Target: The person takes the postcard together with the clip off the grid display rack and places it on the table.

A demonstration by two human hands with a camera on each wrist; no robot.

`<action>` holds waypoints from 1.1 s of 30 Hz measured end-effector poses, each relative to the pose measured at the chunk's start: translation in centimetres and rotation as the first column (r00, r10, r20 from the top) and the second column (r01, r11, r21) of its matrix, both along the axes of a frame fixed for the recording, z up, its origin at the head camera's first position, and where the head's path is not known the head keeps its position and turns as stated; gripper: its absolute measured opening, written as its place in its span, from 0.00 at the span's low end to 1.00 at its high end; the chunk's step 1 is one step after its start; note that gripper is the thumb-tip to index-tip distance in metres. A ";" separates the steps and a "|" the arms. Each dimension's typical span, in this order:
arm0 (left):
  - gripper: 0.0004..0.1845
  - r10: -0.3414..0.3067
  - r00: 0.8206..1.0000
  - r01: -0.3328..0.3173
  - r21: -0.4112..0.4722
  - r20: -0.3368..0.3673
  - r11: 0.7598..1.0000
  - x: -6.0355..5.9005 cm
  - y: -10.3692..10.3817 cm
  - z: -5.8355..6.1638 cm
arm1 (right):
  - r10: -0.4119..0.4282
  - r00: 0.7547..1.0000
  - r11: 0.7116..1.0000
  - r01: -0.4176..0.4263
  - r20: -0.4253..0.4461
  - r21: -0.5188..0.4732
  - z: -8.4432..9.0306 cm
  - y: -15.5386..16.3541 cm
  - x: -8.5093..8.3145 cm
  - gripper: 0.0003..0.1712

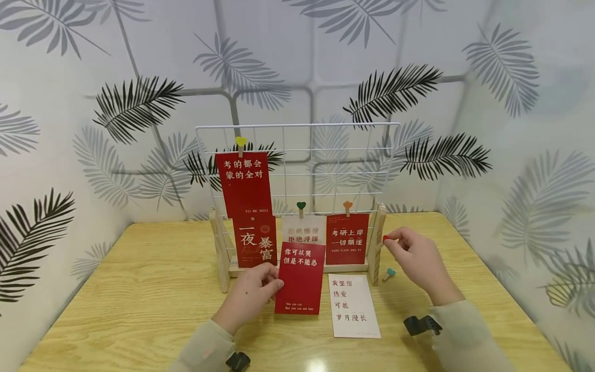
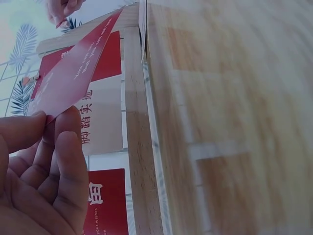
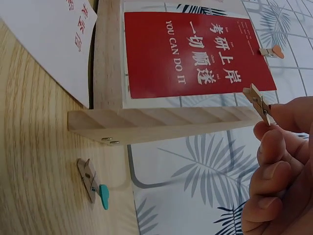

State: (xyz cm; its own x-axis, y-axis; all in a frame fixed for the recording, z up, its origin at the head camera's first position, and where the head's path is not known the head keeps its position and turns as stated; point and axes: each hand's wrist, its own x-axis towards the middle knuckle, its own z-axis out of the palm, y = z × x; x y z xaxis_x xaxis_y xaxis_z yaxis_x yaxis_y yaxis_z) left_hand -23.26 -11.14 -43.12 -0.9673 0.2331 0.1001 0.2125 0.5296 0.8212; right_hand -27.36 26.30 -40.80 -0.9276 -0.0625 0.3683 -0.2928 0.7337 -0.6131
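Card and clip ready at the wire grid

The left hand [image 1: 251, 294] pinches a red card [image 1: 299, 279] upright on the desk [image 1: 139, 289] before the grid [image 1: 297, 155]; the right hand [image 1: 416, 258] pinches a small clip [image 3: 258, 103]. Next, I judge, the card must be lifted to a wire and clipped.

A red card [image 1: 299, 279] with white Chinese lettering stands upright on the wooden table, in front of the wire grid's base, pinched at its left edge by the left hand [image 1: 248, 297]. The right hand [image 1: 416, 261] pinches a small wooden clothespin [image 3: 258, 104] with a red tip.
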 end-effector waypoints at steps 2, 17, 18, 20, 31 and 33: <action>0.04 -0.005 1.000 0.005 -0.013 0.003 1.000 0.0 0.0 -0.1 | 0.002 1.000 1.000 -0.002 0.019 -0.005 -0.1 0.2 -0.1 0.13; 0.03 -0.052 0.998 0.055 -0.070 0.046 0.996 0.0 0.0 -0.4 | 0.011 0.989 1.000 -0.008 0.150 -0.016 -1.1 1.1 -0.8 0.14; 0.03 -0.051 0.997 0.055 -0.075 0.050 0.996 0.0 0.0 -0.4 | 0.011 0.987 1.000 -0.009 0.158 -0.013 -1.2 1.2 -0.9 0.14; 0.04 -0.049 0.997 0.054 -0.092 0.054 0.994 0.0 -0.1 -0.5 | 0.012 0.985 1.000 -0.010 0.174 -0.012 -1.4 1.3 -1.0 0.14; 0.04 -0.061 0.993 0.074 -0.127 0.105 0.989 0.1 0.0 -0.6 | 0.033 0.973 0.999 -0.035 0.230 0.005 -2.1 2.1 -1.5 0.17; 0.04 -0.059 0.991 0.075 -0.128 0.120 0.989 0.2 -0.1 -0.6 | 0.036 0.970 0.999 -0.039 0.241 0.010 -2.3 2.2 -1.5 0.18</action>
State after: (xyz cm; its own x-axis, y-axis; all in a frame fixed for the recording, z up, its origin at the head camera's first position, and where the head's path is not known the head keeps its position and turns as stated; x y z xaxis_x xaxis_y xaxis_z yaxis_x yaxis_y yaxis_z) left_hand -23.06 -11.20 -43.71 -0.9522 0.3016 -0.0475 0.1591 0.6228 0.7661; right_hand -28.91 28.51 -43.06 -0.9857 -0.1026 0.1337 -0.1657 0.7341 -0.6586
